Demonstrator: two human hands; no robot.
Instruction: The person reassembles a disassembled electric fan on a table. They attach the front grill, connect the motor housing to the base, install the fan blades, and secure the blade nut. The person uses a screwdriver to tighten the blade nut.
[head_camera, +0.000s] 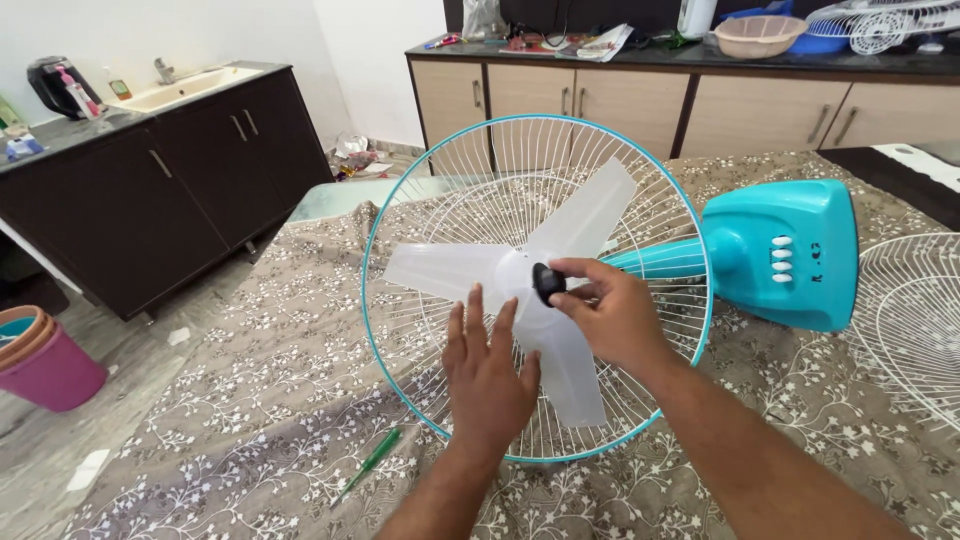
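The right hand (610, 315) has its thumb and fingertips pinched tight around a small black cap (548, 283) in the middle of the fan blade (520, 290). The left hand (487, 365) is spread open, with its fingers flat and apart, pressing on the see-through blade just near the cap. The blade has 3 wide wings and sits in front of a round white wire guard (450, 170) with a blue-green rim. The guard stands up on its edge on a table with a brown flowered cloth (260, 400). Behind it, to the right, the fan's blue-green base (790, 255) lies on its side. Another white wire guard (915, 310) lies at the far right edge. A green screwdriver (370, 462) lies on the cloth near the left arm. On the floor at the left sits a pink bucket (50, 365), beside dark cabinets (150, 200) with a sink (185, 88) on top.
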